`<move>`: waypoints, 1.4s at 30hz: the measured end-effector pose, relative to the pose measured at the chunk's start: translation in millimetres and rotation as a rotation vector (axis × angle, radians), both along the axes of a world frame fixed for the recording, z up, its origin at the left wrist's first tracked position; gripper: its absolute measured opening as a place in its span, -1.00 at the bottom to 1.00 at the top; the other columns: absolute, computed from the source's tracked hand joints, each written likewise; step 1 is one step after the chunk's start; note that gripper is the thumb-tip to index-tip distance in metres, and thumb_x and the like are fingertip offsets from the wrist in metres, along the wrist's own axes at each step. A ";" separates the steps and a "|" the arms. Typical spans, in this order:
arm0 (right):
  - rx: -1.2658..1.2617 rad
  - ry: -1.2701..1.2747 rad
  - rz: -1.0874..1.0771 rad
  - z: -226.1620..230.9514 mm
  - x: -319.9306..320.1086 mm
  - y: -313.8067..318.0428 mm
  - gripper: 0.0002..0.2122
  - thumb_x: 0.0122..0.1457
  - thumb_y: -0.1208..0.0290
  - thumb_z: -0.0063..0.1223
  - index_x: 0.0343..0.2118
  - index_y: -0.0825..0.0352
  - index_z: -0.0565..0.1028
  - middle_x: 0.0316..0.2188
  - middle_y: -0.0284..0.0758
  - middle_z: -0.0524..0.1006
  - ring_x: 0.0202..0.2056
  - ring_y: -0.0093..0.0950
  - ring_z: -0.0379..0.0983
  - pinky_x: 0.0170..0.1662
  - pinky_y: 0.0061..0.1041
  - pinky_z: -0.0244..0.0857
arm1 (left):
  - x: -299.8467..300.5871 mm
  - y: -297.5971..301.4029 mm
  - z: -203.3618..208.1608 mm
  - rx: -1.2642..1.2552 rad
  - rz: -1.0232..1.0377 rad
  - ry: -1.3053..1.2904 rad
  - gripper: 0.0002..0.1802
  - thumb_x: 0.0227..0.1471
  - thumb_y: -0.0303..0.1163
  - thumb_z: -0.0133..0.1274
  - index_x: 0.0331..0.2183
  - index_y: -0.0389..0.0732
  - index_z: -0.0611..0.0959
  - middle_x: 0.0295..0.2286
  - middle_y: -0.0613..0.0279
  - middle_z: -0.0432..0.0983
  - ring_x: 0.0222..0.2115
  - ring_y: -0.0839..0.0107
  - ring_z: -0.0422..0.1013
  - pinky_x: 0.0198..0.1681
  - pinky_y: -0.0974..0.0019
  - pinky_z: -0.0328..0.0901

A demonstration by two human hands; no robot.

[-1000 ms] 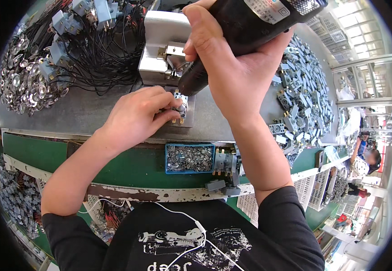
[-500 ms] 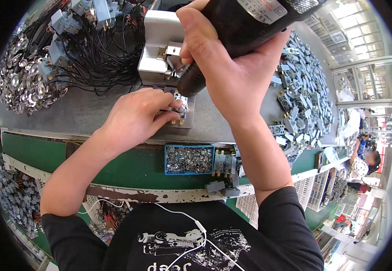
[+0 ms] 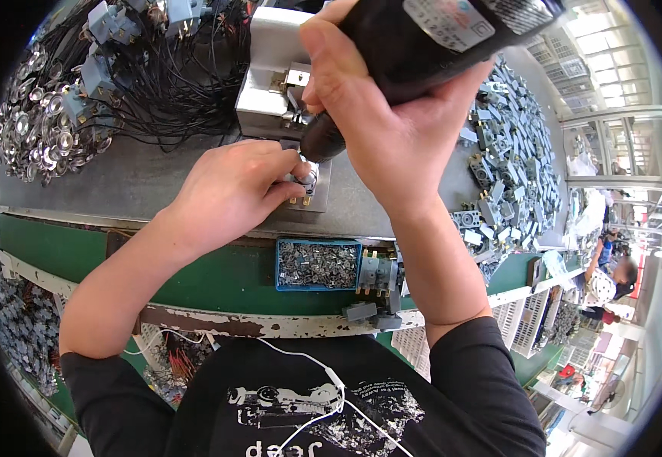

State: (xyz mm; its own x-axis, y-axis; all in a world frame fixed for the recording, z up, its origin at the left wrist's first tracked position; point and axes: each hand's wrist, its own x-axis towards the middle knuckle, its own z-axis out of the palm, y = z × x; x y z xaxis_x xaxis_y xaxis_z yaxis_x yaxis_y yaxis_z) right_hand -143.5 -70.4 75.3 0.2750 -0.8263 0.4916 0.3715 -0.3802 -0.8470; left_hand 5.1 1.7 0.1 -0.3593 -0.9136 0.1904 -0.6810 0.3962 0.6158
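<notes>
My right hand (image 3: 395,114) is wrapped round a black electric screwdriver (image 3: 415,53), tilted with its dark nose down toward a small part. That part (image 3: 309,181), grey with brass-coloured prongs, sits on a flat metal plate (image 3: 317,199). My left hand (image 3: 239,179) pinches at the part with thumb and fingertips, right beside the screwdriver's nose. The nose and my fingers hide most of the part, and the driver's very tip cannot be seen. Directly behind stands a white metal fixture (image 3: 270,46) with a small metal mechanism on its front.
A blue tray (image 3: 277,266) of tiny metal pieces lies near the front edge beside a few grey plug parts (image 3: 379,273). Grey housings (image 3: 510,152) are heaped at right. Shiny metal rings (image 3: 45,129) and black cables with grey plugs (image 3: 171,99) pile up at left. Another person (image 3: 604,286) is at far right.
The screwdriver's nose has come slightly closer over the part, covering a brass-coloured piece that showed before. My left hand keeps its pinch, and the whole view has shifted a little.
</notes>
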 end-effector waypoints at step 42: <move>-0.232 -0.290 -0.370 14.0 46.7 4.5 -0.21 0.10 0.83 0.20 0.28 0.36 -0.07 -0.12 -0.10 0.48 -0.26 -0.48 0.54 -0.32 -0.51 0.51 | -51.2 61.6 -19.3 0.005 -0.416 -0.186 -0.86 -0.06 -0.45 0.12 -0.35 -0.18 0.62 -0.39 0.24 0.48 -0.31 0.29 0.45 -0.19 0.18 0.33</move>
